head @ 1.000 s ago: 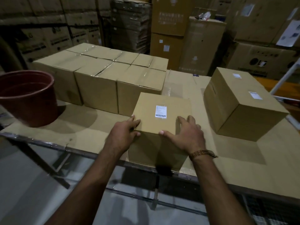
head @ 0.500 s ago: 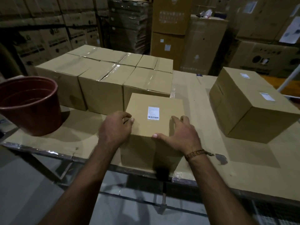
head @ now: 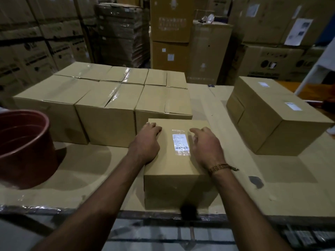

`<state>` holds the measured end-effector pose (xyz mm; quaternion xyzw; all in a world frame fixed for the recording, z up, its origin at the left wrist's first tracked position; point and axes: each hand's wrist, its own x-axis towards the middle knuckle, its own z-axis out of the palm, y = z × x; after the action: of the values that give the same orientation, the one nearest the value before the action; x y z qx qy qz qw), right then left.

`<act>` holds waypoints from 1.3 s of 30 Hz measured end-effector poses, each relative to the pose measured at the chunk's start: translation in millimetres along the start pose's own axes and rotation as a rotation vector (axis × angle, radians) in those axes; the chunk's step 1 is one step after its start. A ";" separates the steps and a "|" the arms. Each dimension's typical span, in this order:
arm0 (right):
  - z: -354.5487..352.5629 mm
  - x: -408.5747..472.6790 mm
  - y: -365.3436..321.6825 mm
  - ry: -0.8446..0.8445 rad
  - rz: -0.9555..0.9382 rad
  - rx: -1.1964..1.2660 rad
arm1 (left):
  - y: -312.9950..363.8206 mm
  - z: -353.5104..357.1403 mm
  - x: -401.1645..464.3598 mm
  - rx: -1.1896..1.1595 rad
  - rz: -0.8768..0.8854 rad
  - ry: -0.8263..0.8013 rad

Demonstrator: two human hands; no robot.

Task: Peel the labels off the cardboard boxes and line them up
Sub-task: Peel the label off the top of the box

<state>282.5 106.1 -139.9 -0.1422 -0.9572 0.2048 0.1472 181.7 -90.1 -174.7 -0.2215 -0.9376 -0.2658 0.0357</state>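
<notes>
A small cardboard box (head: 178,187) stands at the table's front edge, a white barcode label (head: 180,144) under clear tape on its top. My left hand (head: 146,142) rests flat on the top's left side, fingers reaching the far left corner. To the right of the label my right hand (head: 206,144) hovers or rests on the top with loosely bent fingers, holding nothing. Several plain taped boxes (head: 108,98) stand in rows right behind it. Two more labelled boxes (head: 272,113) sit together at the right, with white labels (head: 292,106) on top.
A dark red bucket (head: 23,147) stands at the table's left end. The cardboard-covered table (head: 272,189) has a metal front edge. Tall stacks of warehouse cartons (head: 170,31) fill the background. A white pole slants at the far right.
Both hands have slid forward from the box's near edge onto its top, either side of the label. The box now sits squarer against the row behind.
</notes>
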 end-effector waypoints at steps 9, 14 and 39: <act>21.5 29.3 12.2 0.046 -0.090 -0.082 | 13.5 7.9 8.2 -0.157 -0.096 0.055; 30.6 28.3 17.2 0.105 -0.109 0.011 | 7.3 13.0 3.8 -0.174 -0.092 0.114; 39.7 29.0 23.5 0.104 -0.175 0.059 | 0.7 20.3 2.5 -0.212 -0.076 0.166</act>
<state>247.4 122.4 -178.2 -0.0641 -0.9506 0.2116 0.2180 180.7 -78.1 -191.3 -0.1656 -0.9058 -0.3819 0.0796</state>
